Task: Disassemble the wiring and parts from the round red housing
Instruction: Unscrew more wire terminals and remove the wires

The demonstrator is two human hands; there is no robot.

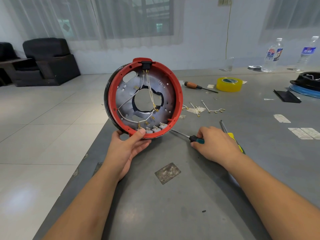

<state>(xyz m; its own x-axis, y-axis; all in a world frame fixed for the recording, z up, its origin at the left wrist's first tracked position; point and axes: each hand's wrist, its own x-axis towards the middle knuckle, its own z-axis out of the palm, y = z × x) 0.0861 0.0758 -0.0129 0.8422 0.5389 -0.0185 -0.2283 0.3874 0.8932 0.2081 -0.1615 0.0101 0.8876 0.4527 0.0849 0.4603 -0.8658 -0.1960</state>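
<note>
Red housing [143, 99] stands on edge at the counter [173, 196] corner — left hand [129, 144] fingers clamped on its lower rim. Right hand [213, 144] fingers curl onto the green-handled screwdriver [187, 136]. Risk: housing rolls off the edge, or the tip snags the white wires [149, 87] still attached.

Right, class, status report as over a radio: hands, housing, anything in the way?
Left hand grips red housing rim, upright. Right hand on green screwdriver, on table. White wires still attached inside. Nothing blocking.
</note>
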